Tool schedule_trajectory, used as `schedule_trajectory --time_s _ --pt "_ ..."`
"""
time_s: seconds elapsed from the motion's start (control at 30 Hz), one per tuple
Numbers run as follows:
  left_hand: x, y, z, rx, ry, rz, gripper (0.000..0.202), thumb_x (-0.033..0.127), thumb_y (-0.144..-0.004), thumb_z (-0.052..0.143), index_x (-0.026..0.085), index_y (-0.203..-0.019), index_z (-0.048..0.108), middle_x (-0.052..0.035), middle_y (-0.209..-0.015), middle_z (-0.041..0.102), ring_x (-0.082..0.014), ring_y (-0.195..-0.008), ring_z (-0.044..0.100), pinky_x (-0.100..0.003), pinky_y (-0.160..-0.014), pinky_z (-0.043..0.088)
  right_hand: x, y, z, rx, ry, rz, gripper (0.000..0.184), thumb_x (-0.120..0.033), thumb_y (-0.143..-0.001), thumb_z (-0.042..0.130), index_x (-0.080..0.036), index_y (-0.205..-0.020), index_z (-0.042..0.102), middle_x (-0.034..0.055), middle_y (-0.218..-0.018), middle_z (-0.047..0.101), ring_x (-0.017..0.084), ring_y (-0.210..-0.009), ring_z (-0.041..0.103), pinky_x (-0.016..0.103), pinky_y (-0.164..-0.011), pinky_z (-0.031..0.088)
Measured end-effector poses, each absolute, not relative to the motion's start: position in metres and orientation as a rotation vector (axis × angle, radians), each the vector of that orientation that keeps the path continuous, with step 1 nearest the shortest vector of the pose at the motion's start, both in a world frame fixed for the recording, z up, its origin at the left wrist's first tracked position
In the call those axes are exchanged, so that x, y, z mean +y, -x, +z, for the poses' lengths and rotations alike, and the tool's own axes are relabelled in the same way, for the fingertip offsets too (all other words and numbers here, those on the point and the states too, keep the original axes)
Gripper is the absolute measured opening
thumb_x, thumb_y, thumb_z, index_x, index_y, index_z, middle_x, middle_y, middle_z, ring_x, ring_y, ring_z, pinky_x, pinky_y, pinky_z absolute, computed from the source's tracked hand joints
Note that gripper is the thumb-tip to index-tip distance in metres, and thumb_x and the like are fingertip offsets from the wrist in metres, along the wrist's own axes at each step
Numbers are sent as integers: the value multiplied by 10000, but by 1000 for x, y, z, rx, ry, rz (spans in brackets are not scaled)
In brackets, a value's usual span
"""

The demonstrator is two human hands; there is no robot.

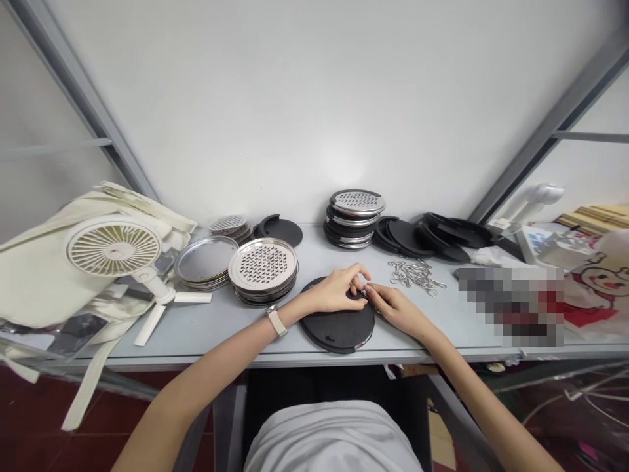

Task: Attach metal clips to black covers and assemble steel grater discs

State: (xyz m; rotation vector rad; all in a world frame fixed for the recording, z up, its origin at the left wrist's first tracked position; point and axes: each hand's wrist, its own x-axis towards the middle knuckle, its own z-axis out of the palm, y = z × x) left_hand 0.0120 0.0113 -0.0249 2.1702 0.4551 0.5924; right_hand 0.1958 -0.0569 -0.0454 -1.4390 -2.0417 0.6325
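Observation:
A round black disc [337,331] lies flat near the table's front edge, with a small glossy patch at its lower rim. Over its upper part is my left hand [339,290], fingers curled and the thumb low against the disc. My right hand [393,307] meets it at the disc's upper right edge, thumb and fingertips pinched together. Something small and shiny seems to be between the fingertips; it is too small to name. Close behind my right hand lies a loose pile of bent-wire metal clips [417,275].
Left of the disc stand a stack of round metal graters [264,265] and a stack of plain metal discs [206,260]. Behind are a taller stack of black-rimmed graters [354,219] and black round parts [407,236]. A white fan [115,246] stands left; bags [599,282] lie right.

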Motion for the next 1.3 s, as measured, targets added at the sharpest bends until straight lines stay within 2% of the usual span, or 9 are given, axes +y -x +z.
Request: schedule_trajectory --time_s 0.4,0.63,1.0,1.3 --pt "12 -12 -25 473 -2168 588 467 183 -697 661 192 -1125 475 -1 -843 602 -131 -759 575 -249 -699 484 -57 -196 -44 -2045 1424 652 408 -422 -981 309 -168 -843 597 36 -759 650 177 -669 562 264 -646 404" --pt "11 -12 -24 476 -2166 578 461 185 -708 655 195 -1129 467 -5 -854 607 -131 -768 574 -251 -706 481 -57 -195 -45 -2033 1442 668 414 -424 -978 311 -165 -857 610 24 -717 630 171 -645 542 262 -622 393" --pt "12 -12 -27 412 -2168 607 458 180 -712 636 194 -1131 453 -17 -888 627 -135 -774 574 -265 -722 488 -56 -196 -48 -2043 1431 654 326 -362 -943 348 -184 -697 469 -17 -627 500 136 -585 451 243 -560 348" --pt "11 -12 -25 442 -2176 584 465 177 -714 635 191 -1141 452 -10 -878 611 -130 -775 571 -257 -719 484 -57 -195 -46 -2030 1415 666 332 -383 -938 352 -193 -683 448 -18 -627 494 137 -585 443 248 -561 350"
